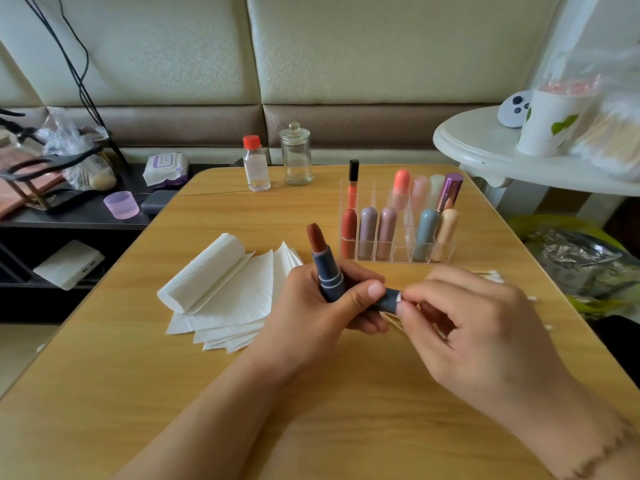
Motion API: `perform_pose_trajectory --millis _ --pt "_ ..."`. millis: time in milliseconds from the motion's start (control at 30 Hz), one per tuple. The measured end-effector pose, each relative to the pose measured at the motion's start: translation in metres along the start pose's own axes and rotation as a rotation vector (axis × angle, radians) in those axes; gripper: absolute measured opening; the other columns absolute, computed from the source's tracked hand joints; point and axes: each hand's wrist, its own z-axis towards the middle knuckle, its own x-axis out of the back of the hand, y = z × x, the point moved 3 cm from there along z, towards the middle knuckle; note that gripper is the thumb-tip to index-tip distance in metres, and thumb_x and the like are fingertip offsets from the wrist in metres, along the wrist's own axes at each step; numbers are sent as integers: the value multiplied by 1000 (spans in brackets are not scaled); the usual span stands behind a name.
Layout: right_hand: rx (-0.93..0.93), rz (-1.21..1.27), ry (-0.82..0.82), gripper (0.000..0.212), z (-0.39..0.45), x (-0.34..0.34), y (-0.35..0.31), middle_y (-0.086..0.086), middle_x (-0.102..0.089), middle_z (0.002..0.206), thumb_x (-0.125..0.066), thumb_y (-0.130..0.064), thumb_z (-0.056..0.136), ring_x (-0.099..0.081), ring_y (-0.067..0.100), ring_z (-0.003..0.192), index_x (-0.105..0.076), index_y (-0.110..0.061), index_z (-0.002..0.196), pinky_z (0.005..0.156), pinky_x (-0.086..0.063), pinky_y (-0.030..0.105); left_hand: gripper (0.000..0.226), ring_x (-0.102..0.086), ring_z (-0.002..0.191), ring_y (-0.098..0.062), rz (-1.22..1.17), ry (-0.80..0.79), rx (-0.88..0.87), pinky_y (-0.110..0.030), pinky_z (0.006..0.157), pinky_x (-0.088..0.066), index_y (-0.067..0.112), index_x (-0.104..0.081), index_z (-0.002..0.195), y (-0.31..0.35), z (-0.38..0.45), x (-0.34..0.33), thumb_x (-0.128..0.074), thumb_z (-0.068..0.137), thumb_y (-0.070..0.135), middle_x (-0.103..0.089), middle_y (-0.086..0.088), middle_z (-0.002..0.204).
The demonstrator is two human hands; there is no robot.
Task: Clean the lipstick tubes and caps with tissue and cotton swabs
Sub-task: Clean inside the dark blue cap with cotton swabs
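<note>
Gripping an open lipstick and its cap in the left hand, above the bench.

The left hand curls round the blue tube, red stick pointing up and away, with the cap pinned under the thumb, its mouth toward the right hand. The right hand pinches a swab whose white tip sits at the cap's rim. Tissues lie fanned on the bench left of the hands. A clear rack of capped lipsticks stands just beyond. A bottle and a jar stand at the far edge.
</note>
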Motion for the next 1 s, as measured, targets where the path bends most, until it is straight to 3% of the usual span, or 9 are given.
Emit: perform_pose_trajectory --millis 100,167,267,367,567,733,900,1000 --pt "-257 225 -73 23 -1 -8 2 -11 -50 55 -64 -20 84 -45 9 49 -67 -17 61 48 -32 18 16 -71 68 -19 -16 -11 -6 -22 61 -55 5 -66 89 -3 1 1 -69 75 13 -73 -11 76" --pt "-587 545 -124 27 0 -11 5 -4 -46 47 -69 -17 84 -36 8 43 -67 -9 58 45 -28 21 17 -72 72 -19 -8 -8 -32 -24 65 -56 4 -67 88 -3 1 2 -71 73 9 -73 -11 82" --pt "-1088 1089 -256 28 -3 -17 10 7 -35 51 -65 -4 80 -26 13 36 -65 -8 52 40 -17 24 17 -71 80 -20 37 -16 -83 -27 71 -57 4 -68 88 -4 1 3 -77 74 4 -74 -10 91" --pt "-1308 1389 -333 14 -3 -20 9 -1 -33 50 -63 -14 63 -22 7 30 -61 -10 51 33 -13 19 16 -72 81 -22 28 -9 -75 -29 71 -57 7 -68 90 -5 2 2 -77 75 7 -73 -13 92" --pt "-1344 1491 -255 13 -1 -11 21 -2 -29 51 -63 -14 58 -21 6 28 -55 -10 48 32 -12 19 18 -73 79 -23 -58 80 -24 -26 68 -57 5 -66 90 -3 5 7 -69 73 11 -73 -15 87" --pt "-1188 1347 -61 19 2 -4 29 0 -30 56 -62 -20 69 -24 11 38 -61 -11 53 39 -14 25 19 -72 77 -23 -378 140 65 -23 65 -58 3 -61 94 1 7 16 -61 75 9 -72 -13 85" --pt "-868 920 -52 14 0 -12 24 -2 -43 49 -74 -18 82 -32 12 43 -76 -12 69 44 -22 20 27 -69 71 -17 -638 153 85 -19 62 -57 1 -56 105 3 8 19 -55 81 13 -69 -13 84" --pt "-573 460 -6 18 -4 -20 19 -12 -59 52 -77 -23 84 -50 8 48 -75 -24 66 47 -37 21 28 -68 70 -14 -735 202 97 -18 62 -57 2 -57 107 1 10 25 -55 83 16 -68 -14 85"
